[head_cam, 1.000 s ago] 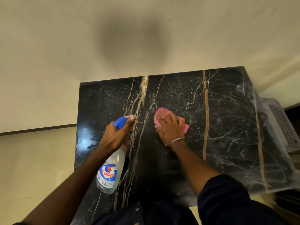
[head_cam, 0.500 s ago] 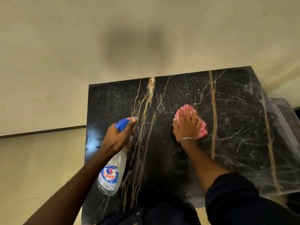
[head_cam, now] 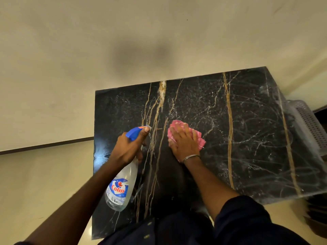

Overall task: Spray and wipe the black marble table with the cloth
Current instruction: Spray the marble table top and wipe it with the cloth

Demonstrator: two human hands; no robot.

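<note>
The black marble table (head_cam: 247,131), veined in gold and white, fills the middle of the view and shows wet streaks on its right half. My left hand (head_cam: 128,149) grips the neck of a clear spray bottle (head_cam: 122,184) with a blue trigger head, held above the table's left part. My right hand (head_cam: 184,141) presses flat on a pink cloth (head_cam: 199,138) lying on the marble near the centre. The cloth is mostly hidden under my palm and fingers.
A cream wall (head_cam: 123,41) rises right behind the table's far edge. A pale perforated plastic basket (head_cam: 311,121) stands against the table's right side. Cream floor (head_cam: 35,183) lies to the left.
My right hand with the cloth slid right across the marble, then came back left toward the centre. My left hand kept its hold on the bottle in about the same spot.
</note>
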